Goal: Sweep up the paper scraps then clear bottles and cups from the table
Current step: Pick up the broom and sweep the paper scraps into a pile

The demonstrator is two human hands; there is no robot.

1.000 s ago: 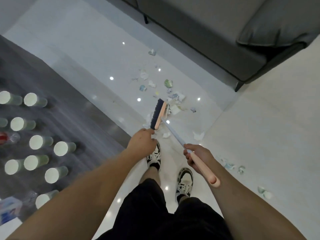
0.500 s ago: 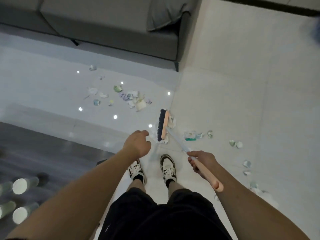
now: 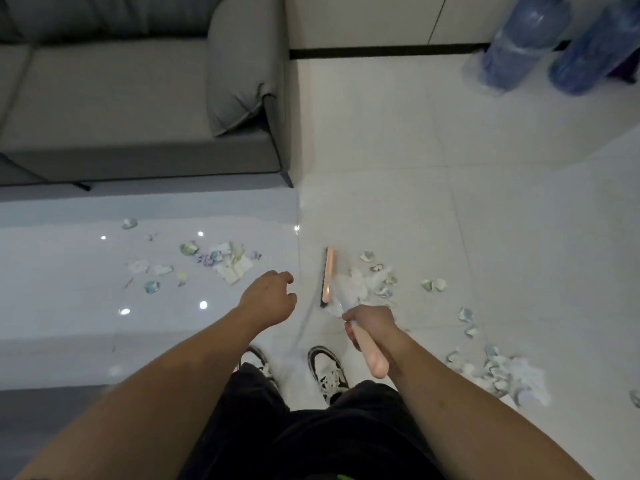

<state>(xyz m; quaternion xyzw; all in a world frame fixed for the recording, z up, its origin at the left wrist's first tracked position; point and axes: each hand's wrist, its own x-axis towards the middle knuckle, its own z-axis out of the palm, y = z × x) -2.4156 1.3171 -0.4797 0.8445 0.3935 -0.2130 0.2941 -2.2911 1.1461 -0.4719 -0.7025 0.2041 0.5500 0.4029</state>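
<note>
Grey sofa sits way beyond both grips. Paper scraps lie scattered on the floor past the left grip, which hangs loosely curled, holding nothing. Right grip is wrapped around the pink broom handle, more scraps just beyond it.

Pink broom, grey sofa, 2 blue bottles, white-green scraps
</note>
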